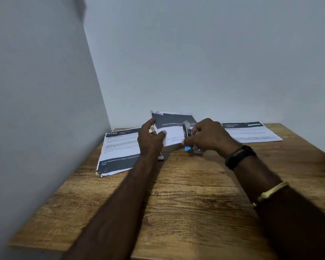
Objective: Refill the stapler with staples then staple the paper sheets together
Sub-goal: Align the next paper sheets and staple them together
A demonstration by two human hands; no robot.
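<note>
Left hand [151, 139] pinching paper sheets [172, 131], lifted off desk [186, 194] around 12 o'clock. Right hand [207, 136] wrapped round stapler [187, 132], clamped on sheets' right edge. Blurry tho. More printouts lying flat at 10 and 2 o'clock.

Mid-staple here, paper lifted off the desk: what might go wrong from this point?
1. The left hand holds the sheets up by one edge only; they may slip out of line before the staple goes in.
2. The right hand works the stapler in the air, with no desk under it, so the staple may not clinch fully.
3. The fingers sit near the stapler's mouth and may get pinched.
</note>
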